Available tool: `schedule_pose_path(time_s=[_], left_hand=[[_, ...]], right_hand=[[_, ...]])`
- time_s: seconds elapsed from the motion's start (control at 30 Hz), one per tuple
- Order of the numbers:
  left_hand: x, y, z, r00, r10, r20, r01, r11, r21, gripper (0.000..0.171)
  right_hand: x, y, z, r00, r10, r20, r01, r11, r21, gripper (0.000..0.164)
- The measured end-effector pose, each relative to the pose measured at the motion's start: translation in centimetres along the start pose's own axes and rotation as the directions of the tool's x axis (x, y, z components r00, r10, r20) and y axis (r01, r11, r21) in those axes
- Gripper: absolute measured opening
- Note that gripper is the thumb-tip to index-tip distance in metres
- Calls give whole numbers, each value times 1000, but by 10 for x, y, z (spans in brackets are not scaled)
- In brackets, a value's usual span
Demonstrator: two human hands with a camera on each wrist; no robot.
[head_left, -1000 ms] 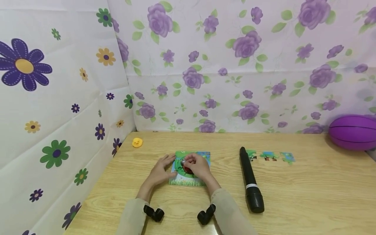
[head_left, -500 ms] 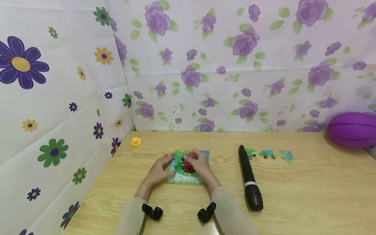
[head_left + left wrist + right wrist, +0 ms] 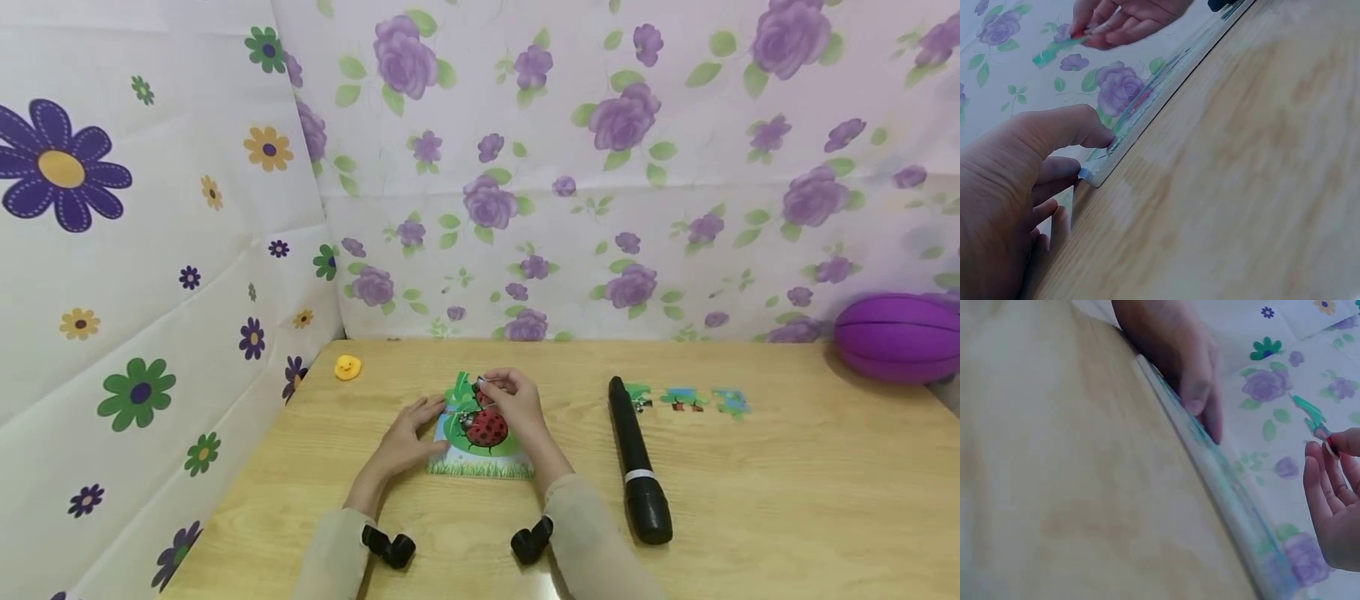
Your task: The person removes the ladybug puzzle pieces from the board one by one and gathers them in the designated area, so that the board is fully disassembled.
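Note:
A puzzle board (image 3: 480,468) with a red ladybug picture lies flat on the table. My right hand (image 3: 519,404) pinches a green and red puzzle piece (image 3: 460,386) between thumb and fingertips, raised over the board's far part. In the right wrist view this piece (image 3: 1310,410) is tilted and apart from the board. My left hand (image 3: 407,439) rests at the board's left side, fingers stretched along that edge. The left wrist view has its thumb (image 3: 1094,128) touching the board near a corner. My right hand hides the board's far right part.
Several loose puzzle pieces (image 3: 682,398) lie in a row at the right. Before them lies a long black microphone-shaped object (image 3: 639,467). A yellow toy duck (image 3: 348,367) sits back left, a purple ball (image 3: 900,337) back right. Flowered cloth walls (image 3: 585,217) stand behind and left.
My right hand has lifted the puzzle piece up off the board and slightly away from me, so more of the ladybug shows. My left hand has stayed at the board's left edge.

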State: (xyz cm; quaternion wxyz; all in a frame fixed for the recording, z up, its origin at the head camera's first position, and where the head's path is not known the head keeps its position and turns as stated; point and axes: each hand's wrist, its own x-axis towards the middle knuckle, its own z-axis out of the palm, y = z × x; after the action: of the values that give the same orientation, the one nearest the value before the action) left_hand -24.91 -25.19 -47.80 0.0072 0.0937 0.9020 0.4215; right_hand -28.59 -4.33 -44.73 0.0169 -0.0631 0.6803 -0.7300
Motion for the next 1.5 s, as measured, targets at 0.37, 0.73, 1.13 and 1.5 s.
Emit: schedule_pose_path(time_s=[0.37, 0.73, 1.13, 1.5], left_hand=[[-1, -5, 4, 1000, -20, -1, 20, 999, -33, 73], [-3, -3, 0, 1000, -4, 5, 4, 999, -31, 73], [-3, 1, 0, 1000, -3, 1, 3, 1000, -29, 73], [-2, 1, -1, 1000, -30, 3, 30, 999, -38, 72]], right_hand=[[0, -31, 1, 1000, -1, 18, -1, 993, 121, 24], [26, -89, -23, 998, -57, 34, 51, 988, 145, 27], [40, -160, -103, 989, -145, 15, 144, 987, 74, 19], [37, -203, -180, 967, -244, -67, 248, 968, 50, 20]])
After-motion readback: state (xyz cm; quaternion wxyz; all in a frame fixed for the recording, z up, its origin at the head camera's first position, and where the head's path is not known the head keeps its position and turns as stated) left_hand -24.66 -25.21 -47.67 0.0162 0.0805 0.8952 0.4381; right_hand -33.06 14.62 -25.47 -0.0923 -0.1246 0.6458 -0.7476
